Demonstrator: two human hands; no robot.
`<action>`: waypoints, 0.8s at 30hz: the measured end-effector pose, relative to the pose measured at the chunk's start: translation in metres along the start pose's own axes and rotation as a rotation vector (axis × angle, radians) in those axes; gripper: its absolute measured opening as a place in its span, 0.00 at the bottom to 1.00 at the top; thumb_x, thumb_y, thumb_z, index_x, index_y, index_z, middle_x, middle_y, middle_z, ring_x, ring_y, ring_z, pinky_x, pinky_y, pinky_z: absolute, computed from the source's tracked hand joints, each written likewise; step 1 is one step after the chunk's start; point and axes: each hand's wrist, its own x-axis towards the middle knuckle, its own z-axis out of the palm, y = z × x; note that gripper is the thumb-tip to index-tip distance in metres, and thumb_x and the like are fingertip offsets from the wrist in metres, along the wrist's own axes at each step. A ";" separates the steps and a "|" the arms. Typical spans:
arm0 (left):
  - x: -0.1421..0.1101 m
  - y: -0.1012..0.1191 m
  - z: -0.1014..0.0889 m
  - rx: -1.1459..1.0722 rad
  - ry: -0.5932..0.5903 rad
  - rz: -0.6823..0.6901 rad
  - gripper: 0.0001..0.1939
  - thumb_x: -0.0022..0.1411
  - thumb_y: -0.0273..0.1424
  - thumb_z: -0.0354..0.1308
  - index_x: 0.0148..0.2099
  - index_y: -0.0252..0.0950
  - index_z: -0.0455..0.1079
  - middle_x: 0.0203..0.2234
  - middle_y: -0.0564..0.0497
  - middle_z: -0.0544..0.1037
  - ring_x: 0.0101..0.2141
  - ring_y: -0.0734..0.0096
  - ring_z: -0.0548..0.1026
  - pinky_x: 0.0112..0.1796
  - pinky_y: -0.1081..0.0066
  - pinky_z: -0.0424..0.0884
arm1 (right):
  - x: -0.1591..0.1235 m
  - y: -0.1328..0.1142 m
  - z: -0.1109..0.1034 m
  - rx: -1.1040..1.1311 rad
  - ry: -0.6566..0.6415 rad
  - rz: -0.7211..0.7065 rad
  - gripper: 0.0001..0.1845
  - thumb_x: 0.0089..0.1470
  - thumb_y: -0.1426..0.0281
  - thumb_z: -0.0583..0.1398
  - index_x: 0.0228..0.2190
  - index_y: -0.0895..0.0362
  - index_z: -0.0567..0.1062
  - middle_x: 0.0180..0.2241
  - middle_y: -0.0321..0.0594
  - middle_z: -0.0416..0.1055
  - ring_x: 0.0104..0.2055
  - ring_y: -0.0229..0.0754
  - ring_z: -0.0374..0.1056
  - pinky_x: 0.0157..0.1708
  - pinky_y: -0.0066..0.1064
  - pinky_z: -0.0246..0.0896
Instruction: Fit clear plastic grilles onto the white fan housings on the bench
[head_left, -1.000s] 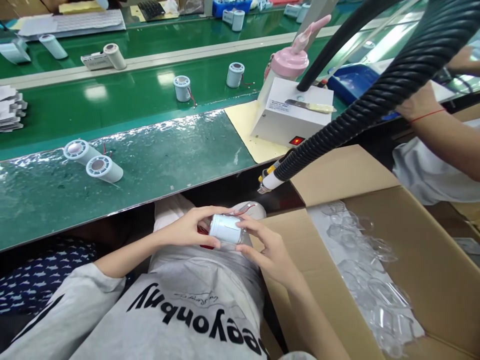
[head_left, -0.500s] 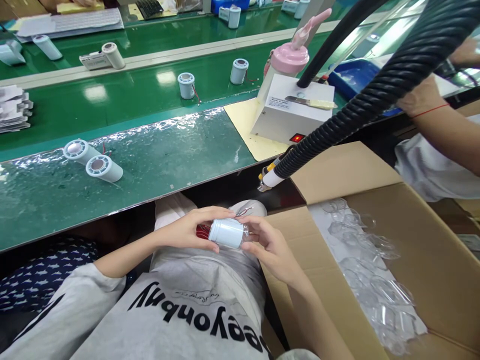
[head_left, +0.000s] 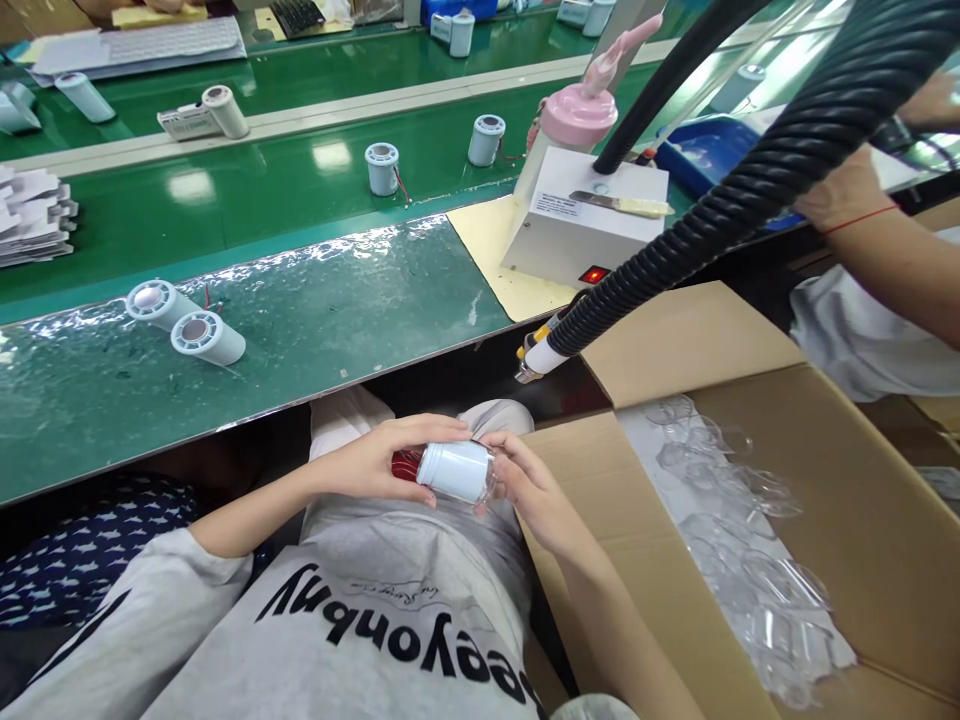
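Above my lap, my left hand (head_left: 379, 460) curls around a light-blue cylinder (head_left: 455, 470), thumb below and fingers above. A dark red, striped part (head_left: 406, 464) shows between that palm and the cylinder. At the cylinder's other end, my right hand (head_left: 531, 492) pinches a clear plastic cover (head_left: 487, 490) that sits around that end. The fingers partly hide the cover, so I cannot tell how far it reaches. Two similar cylinders, a nearer one (head_left: 208, 337) and one behind it (head_left: 159, 302), lie on the green bench to the left.
An open cardboard box (head_left: 847, 480) with several clear plastic covers (head_left: 750, 540) stands at my right. A black ribbed hose (head_left: 697, 220) hangs across, its nozzle (head_left: 529, 370) near my knee. A white machine (head_left: 585, 225) and green conveyor (head_left: 277, 200) lie ahead. A co-worker's arm (head_left: 885, 230) is at right.
My right fingers have closed in against the cover's end, and the thin wires above the cylinder are now out of sight. On the near conveyor, cylinders have shifted right; those on the far lane, slightly left.
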 end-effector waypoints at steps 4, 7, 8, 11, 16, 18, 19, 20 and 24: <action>0.000 0.000 0.000 -0.012 -0.013 -0.020 0.39 0.56 0.34 0.71 0.68 0.47 0.64 0.64 0.40 0.69 0.63 0.51 0.68 0.62 0.52 0.64 | 0.001 0.008 0.001 0.060 -0.017 0.086 0.30 0.51 0.40 0.63 0.37 0.53 0.67 0.24 0.32 0.71 0.21 0.40 0.71 0.18 0.28 0.67; -0.001 0.000 0.000 -0.026 -0.016 -0.007 0.39 0.56 0.34 0.71 0.68 0.47 0.63 0.64 0.40 0.68 0.63 0.51 0.68 0.62 0.52 0.64 | 0.003 0.011 0.002 0.081 -0.019 0.120 0.32 0.49 0.39 0.62 0.36 0.53 0.65 0.20 0.32 0.72 0.19 0.41 0.71 0.15 0.27 0.64; -0.001 -0.001 0.000 -0.025 -0.015 0.000 0.40 0.56 0.34 0.72 0.68 0.48 0.63 0.64 0.40 0.68 0.63 0.51 0.68 0.62 0.52 0.64 | 0.004 0.012 0.003 0.087 -0.019 0.125 0.32 0.49 0.38 0.62 0.36 0.53 0.65 0.20 0.32 0.72 0.18 0.41 0.71 0.14 0.27 0.63; -0.001 0.000 0.000 -0.019 -0.011 0.032 0.41 0.55 0.35 0.72 0.68 0.49 0.62 0.64 0.41 0.69 0.63 0.52 0.68 0.62 0.52 0.64 | 0.004 0.011 0.005 0.106 -0.028 0.133 0.33 0.48 0.37 0.62 0.34 0.54 0.64 0.17 0.31 0.71 0.16 0.40 0.70 0.13 0.26 0.60; -0.001 0.001 0.000 -0.031 -0.016 0.025 0.39 0.56 0.35 0.71 0.68 0.48 0.63 0.64 0.41 0.69 0.63 0.52 0.69 0.62 0.52 0.65 | 0.005 0.011 0.010 0.142 -0.041 0.175 0.33 0.49 0.37 0.60 0.34 0.53 0.64 0.18 0.31 0.70 0.15 0.39 0.68 0.11 0.24 0.56; -0.001 0.000 0.000 -0.032 -0.013 0.029 0.40 0.55 0.35 0.72 0.68 0.48 0.63 0.64 0.41 0.69 0.62 0.51 0.69 0.62 0.52 0.64 | 0.005 0.012 0.011 0.162 -0.037 0.194 0.33 0.48 0.36 0.60 0.35 0.54 0.64 0.18 0.31 0.70 0.15 0.39 0.68 0.10 0.24 0.55; -0.001 0.000 0.000 -0.032 -0.012 0.030 0.40 0.55 0.34 0.72 0.68 0.48 0.63 0.64 0.41 0.69 0.62 0.51 0.69 0.62 0.52 0.64 | 0.005 0.012 0.012 0.172 -0.037 0.203 0.34 0.48 0.36 0.60 0.36 0.54 0.64 0.18 0.31 0.70 0.14 0.39 0.67 0.10 0.24 0.55; -0.001 0.000 0.000 -0.030 -0.012 0.029 0.39 0.55 0.34 0.72 0.67 0.48 0.64 0.64 0.40 0.69 0.62 0.51 0.69 0.61 0.52 0.64 | 0.005 0.013 0.012 0.181 -0.038 0.213 0.34 0.48 0.36 0.60 0.37 0.54 0.64 0.18 0.31 0.71 0.14 0.39 0.67 0.10 0.24 0.54; -0.001 0.002 0.000 -0.010 -0.015 0.029 0.36 0.57 0.32 0.70 0.66 0.47 0.66 0.63 0.40 0.69 0.61 0.52 0.70 0.60 0.54 0.66 | 0.006 0.014 0.014 0.214 -0.071 0.274 0.37 0.47 0.34 0.59 0.39 0.54 0.64 0.17 0.32 0.70 0.13 0.38 0.65 0.09 0.23 0.49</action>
